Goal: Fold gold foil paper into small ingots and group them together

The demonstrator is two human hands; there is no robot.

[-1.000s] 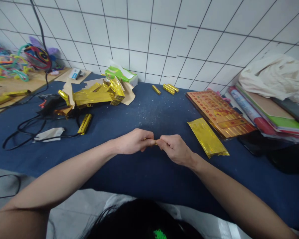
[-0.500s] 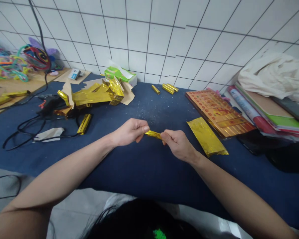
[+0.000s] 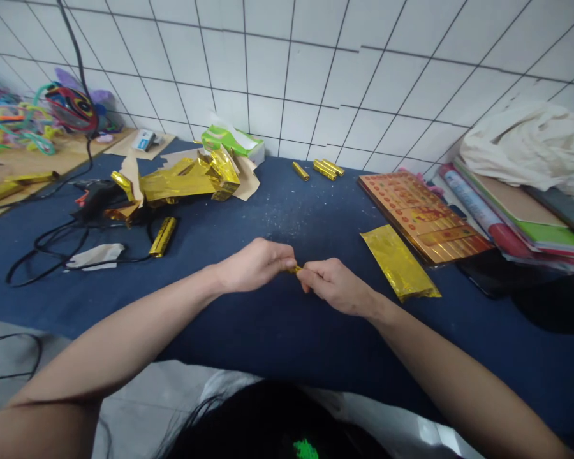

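Observation:
Above the dark blue cloth, a small gold foil roll (image 3: 294, 269) is pinched between both hands, mostly covered by fingers. My left hand (image 3: 258, 264) is closed on its left end. On the other end, my right hand (image 3: 335, 284) is closed, thumb and fingers pressed together. To the right of my right hand lies a flat gold foil packet (image 3: 402, 264). Further back, several short gold rolls (image 3: 328, 169) rest near the wall, one a little apart. A thicker gold roll (image 3: 163, 236) lies left of my left hand.
Crumpled gold foil (image 3: 182, 182) lies at the back left by a green tissue box (image 3: 232, 141). A black glue gun (image 3: 98, 197) and its looped cable are left of it. An orange-gold printed pack (image 3: 421, 217), notebooks (image 3: 530, 210) and white cloth (image 3: 530, 150) occupy the right.
Both hands have come closer together and slightly lower, so less of the gold roll shows between them. The things on the table have stayed put.

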